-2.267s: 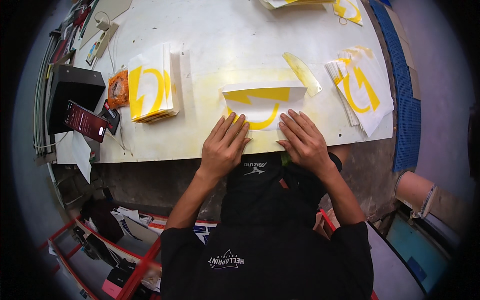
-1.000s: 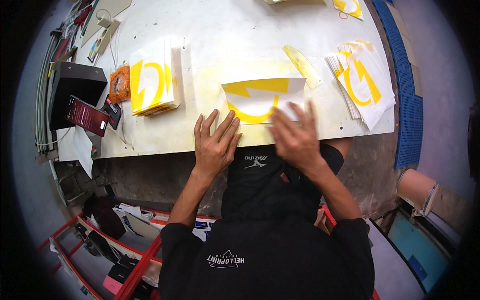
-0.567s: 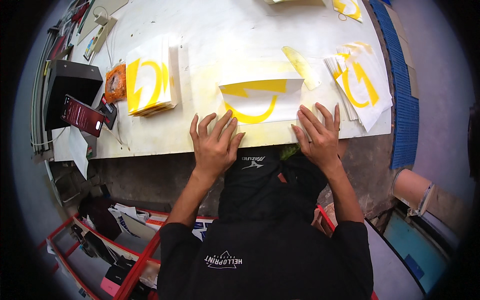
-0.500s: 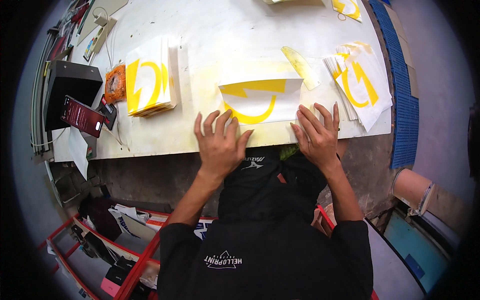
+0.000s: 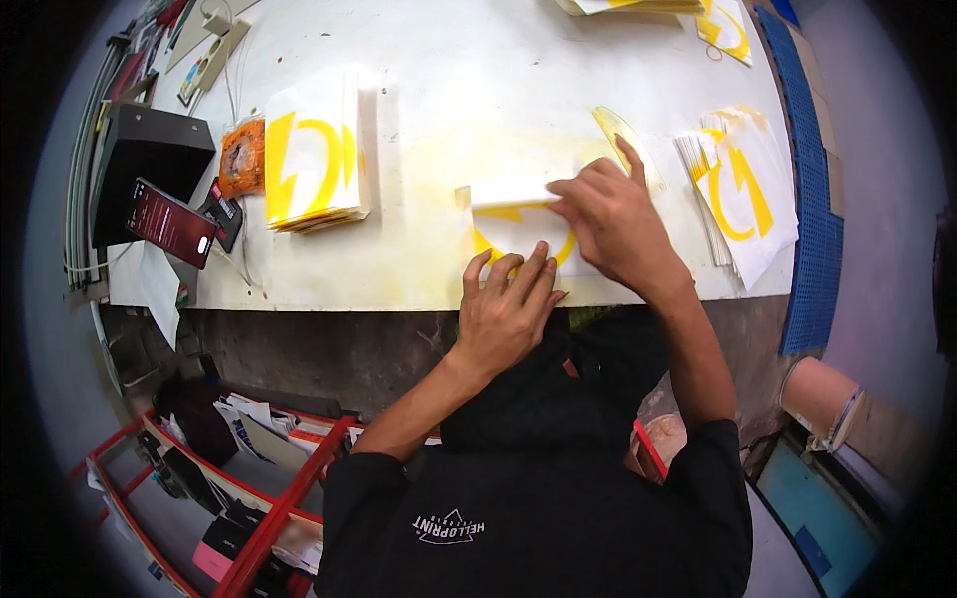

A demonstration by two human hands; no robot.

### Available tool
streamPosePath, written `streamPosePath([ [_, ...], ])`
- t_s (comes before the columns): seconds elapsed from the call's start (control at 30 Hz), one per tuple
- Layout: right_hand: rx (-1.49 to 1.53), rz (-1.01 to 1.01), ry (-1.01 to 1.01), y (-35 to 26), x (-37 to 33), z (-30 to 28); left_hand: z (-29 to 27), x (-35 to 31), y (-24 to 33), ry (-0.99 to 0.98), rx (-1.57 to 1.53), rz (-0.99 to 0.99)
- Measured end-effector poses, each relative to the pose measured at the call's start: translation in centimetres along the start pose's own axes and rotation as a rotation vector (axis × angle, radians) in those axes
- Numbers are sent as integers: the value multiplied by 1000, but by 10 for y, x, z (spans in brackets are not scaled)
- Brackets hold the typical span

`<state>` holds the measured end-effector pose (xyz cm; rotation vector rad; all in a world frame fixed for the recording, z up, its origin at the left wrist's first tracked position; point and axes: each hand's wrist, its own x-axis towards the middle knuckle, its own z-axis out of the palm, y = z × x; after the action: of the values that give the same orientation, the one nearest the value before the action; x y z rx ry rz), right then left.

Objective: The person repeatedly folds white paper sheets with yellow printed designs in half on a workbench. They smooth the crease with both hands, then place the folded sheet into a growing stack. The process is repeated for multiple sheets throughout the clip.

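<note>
A white paper sheet with a yellow print lies near the table's front edge, its far part folded over toward me as a white flap. My right hand is closed at the flap's far right corner, thumb and fingertips pinching the paper, with the index finger sticking up. Fingers spread, my left hand rests its tips on the near edge of the sheet. A flat, curved, yellowish piece lies just beyond my right hand, which partly covers it.
On the white table, a stack of folded printed papers stands to the left, beside an orange packet and a phone. Fanned printed sheets lie right. Another paper stack sits at the far edge.
My right hand has moved from the near edge up to the sheet's far side and grasped it. My left hand has shifted right. The paper's far part now shows a narrower white fold.
</note>
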<state>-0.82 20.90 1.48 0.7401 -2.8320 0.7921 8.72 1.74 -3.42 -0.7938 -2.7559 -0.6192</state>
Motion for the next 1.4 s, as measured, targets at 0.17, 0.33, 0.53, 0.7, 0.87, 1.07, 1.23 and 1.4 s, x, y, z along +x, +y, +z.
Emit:
streamPosePath([
  [0.17, -20, 12, 25, 19, 17, 26, 6, 14, -18, -50, 29, 27],
  [0.33, -239, 24, 124, 3, 4, 43, -15, 44, -30, -162, -22, -141],
  [0.53, -155, 47, -84, -8, -47, 43, -9, 37, -38, -280, -41, -130],
  [0.7, -344, 239, 172, 21, -71, 18, -14, 34, -27, -279, 22, -137],
  [0.87, -548, 526, 285, 44, -10, 11, -4, 22, -25, -233, 54, -125],
  [1.07, -397, 517, 305, 54, -22, 16, -2, 23, -24, -237, 102, -105],
  [1.23, -24, 434, 492, 29, -18, 9, 0, 21, -27, -249, 127, -102],
  [1.4, 84, 102, 275, -28, -37, 59, -2, 23, -26, -242, 82, -131],
])
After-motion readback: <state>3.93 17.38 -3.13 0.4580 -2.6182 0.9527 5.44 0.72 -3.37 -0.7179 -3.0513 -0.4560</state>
